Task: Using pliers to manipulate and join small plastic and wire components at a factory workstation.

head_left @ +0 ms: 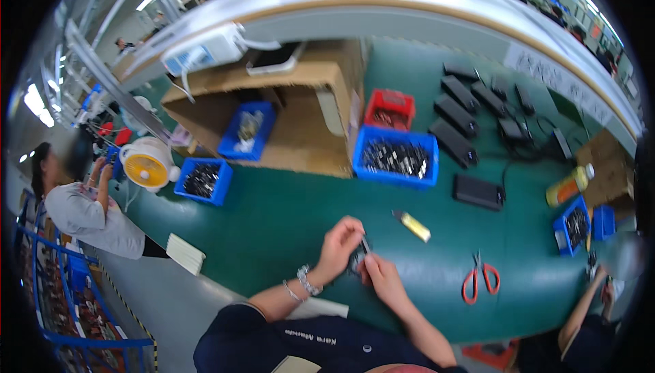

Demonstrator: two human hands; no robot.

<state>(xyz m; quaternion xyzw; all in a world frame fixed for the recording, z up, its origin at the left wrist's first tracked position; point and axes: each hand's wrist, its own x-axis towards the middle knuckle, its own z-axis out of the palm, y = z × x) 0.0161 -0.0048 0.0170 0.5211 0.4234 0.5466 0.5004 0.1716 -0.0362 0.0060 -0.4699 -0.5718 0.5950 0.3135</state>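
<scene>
My left hand (337, 249), with bracelets at its wrist, pinches one end of a small thin metallic piece (366, 244) in front of my body. My right hand (383, 279) is closed at the lower end of the same piece, its thumb and fingertips pressed together. Just under my fingers shows something small and dark, partly hidden; its kind is not clear. Beyond my hands a yellow-handled cutter (415, 227) lies on the green table (273, 217). Red-handled scissors (480, 281) rest to the right of my right hand.
Blue bins of small metal parts (398, 180) (220, 195) and a red bin (409, 103) stand around an open cardboard box (300, 148). Black power adapters (479, 192) lie at right, near a bottle (572, 185). A fan (147, 163) stands left. Other people work at both sides.
</scene>
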